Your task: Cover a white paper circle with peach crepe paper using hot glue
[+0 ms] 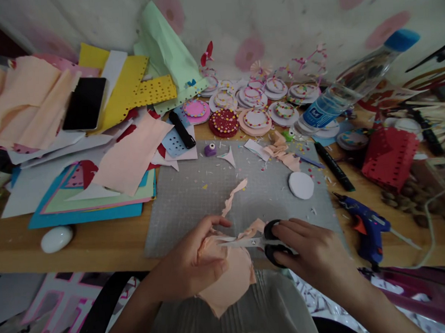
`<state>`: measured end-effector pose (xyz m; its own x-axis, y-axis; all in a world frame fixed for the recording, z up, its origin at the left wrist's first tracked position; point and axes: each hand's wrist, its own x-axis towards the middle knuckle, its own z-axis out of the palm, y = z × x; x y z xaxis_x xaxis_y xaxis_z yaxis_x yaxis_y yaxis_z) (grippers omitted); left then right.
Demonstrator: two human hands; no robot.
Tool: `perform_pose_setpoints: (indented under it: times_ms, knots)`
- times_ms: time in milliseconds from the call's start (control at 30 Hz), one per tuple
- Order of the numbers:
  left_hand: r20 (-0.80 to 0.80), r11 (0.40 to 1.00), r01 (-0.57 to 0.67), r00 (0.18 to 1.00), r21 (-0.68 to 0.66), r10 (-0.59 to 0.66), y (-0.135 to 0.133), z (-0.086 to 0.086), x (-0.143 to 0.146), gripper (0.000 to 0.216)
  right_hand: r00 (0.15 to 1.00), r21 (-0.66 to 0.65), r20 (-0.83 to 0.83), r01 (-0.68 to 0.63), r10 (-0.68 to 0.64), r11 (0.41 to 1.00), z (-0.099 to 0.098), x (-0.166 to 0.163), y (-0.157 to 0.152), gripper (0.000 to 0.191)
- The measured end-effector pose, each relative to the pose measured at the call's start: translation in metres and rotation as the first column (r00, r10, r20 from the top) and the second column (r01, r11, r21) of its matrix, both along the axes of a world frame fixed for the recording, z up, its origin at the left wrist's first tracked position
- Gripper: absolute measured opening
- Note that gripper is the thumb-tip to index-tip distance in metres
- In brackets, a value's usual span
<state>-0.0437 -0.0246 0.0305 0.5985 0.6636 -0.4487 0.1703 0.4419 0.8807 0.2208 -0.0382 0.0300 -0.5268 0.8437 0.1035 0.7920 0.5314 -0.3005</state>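
My left hand (205,257) is closed around a piece of peach crepe paper (232,280), held over my lap at the table's front edge. My right hand (308,241) grips black-handled scissors (253,242), whose blades point left across the upper edge of that paper. A narrow trimmed strip (254,228) curls up beside the blades. Another loose peach strip (234,196) lies on the grey cutting mat (187,198) just beyond my left hand. To the right on the mat rests a white paper disc (301,184).
A blue glue gun (369,226), a black marker (334,166) and a water bottle (353,90) stand or lie at right. Stacked papers (132,151), a phone (85,104) and a white egg-shaped object (56,239) occupy the left. Decorated discs (223,122) line the back.
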Motion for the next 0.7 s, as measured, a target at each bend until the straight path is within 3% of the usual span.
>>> perform_pose_setpoints:
  times_ms: [133,367,467,567,700]
  knots:
    - [0.021,0.999,0.01,1.0,-0.032,-0.009,0.002,0.002,0.002,0.047,0.998,-0.015,0.026,0.055,-0.054,0.998,0.0,-0.006,0.002,0.013]
    - [-0.005,0.999,-0.002,1.0,-0.033,0.002,0.0,-0.004,0.001,0.048,1.0,-0.002,0.013,-0.01,0.01,1.0,-0.004,0.0,0.0,0.01]
    - [0.004,1.0,-0.028,1.0,-0.006,0.028,0.002,-0.008,-0.001,0.044,0.994,-0.072,-0.036,0.103,-0.106,0.992,-0.005,0.002,0.0,0.001]
    - [-0.008,0.998,-0.058,0.998,0.028,0.058,0.004,-0.011,-0.004,0.039,0.964,-0.111,-0.054,0.253,-0.26,0.961,-0.011,0.009,0.005,0.018]
    - [0.015,0.983,-0.176,0.984,0.054,0.176,0.003,-0.016,-0.005,0.038,0.927,-0.058,-0.036,0.372,-0.374,0.927,-0.033,0.025,0.012,0.03]
